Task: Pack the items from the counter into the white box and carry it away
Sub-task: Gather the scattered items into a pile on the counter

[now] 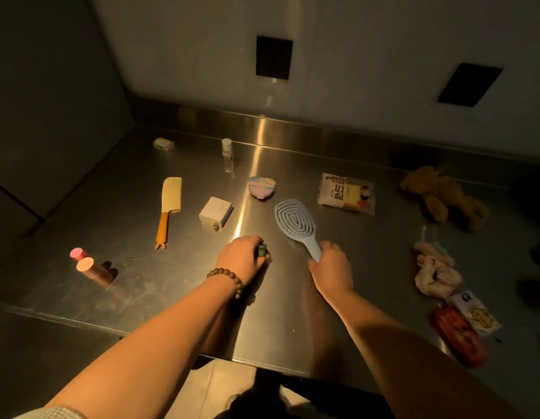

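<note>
On the steel counter my left hand, with a bead bracelet at its wrist, is closed over a small green object near the front middle. My right hand grips the handle of a pale blue hairbrush, whose head lies on the counter pointing away from me. Spread across the counter are a small white box-shaped charger, a yellow toy knife, a pastel round case, a snack packet and a small clear bottle. No large white box is in view.
Two pink cylinders stand at the front left. A brown plush toy lies at the far right, with pink scrunchies, a red case and a card nearer the right front. A small pastel item sits by the back wall.
</note>
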Tool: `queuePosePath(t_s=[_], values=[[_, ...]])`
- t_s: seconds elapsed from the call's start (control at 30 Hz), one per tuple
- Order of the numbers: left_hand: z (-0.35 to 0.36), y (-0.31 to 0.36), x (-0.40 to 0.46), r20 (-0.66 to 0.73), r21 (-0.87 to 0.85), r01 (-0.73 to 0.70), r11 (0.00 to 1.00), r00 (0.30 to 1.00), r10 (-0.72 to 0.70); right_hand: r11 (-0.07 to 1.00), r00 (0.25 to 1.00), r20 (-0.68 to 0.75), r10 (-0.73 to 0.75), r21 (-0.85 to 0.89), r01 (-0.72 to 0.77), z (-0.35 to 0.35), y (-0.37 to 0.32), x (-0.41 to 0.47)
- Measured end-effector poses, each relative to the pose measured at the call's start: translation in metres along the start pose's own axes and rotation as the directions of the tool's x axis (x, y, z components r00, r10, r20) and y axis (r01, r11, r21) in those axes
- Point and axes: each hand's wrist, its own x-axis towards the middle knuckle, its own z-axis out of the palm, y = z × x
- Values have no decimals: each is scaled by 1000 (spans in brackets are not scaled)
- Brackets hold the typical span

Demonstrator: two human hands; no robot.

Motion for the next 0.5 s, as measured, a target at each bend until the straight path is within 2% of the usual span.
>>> queuePosePath(t_s=[0.17,0.5], values=[[-17,15,9,-57,-3,11,1000,998,-11,984,996,-82,-24,172,38,-13,4,8],[-101,14,38,-304,57,105,993,949,-83,877,962,-120,-247,395,274,-55,-45,52]])
